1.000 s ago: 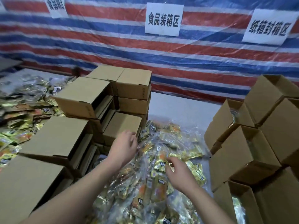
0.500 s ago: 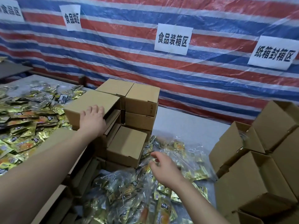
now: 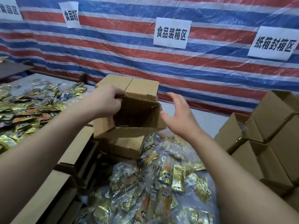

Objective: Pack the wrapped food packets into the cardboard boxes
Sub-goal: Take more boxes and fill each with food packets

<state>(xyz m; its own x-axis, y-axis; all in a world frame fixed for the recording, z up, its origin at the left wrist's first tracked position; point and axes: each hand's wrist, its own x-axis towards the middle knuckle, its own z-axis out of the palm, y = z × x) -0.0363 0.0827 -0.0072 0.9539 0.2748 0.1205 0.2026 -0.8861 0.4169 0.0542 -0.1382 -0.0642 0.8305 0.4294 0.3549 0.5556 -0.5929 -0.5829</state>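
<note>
Apparently the left hand [image 3: 106, 102] grips the rim of an empty cardboard box [image 3: 129, 122], tilted mouth-up above the wrapped food packets [image 3: 158, 188] on the table – probably for filling – while the right hand [image 3: 176, 115], fingers spread, holds nothing.

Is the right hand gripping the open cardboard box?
No: the right hand is spread open beside the open cardboard box, apart from it, and only the left hand grips its rim.

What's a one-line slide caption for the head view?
Left hand grips an empty open cardboard box by its rim above bagged food packets, right hand open beside it.
</note>
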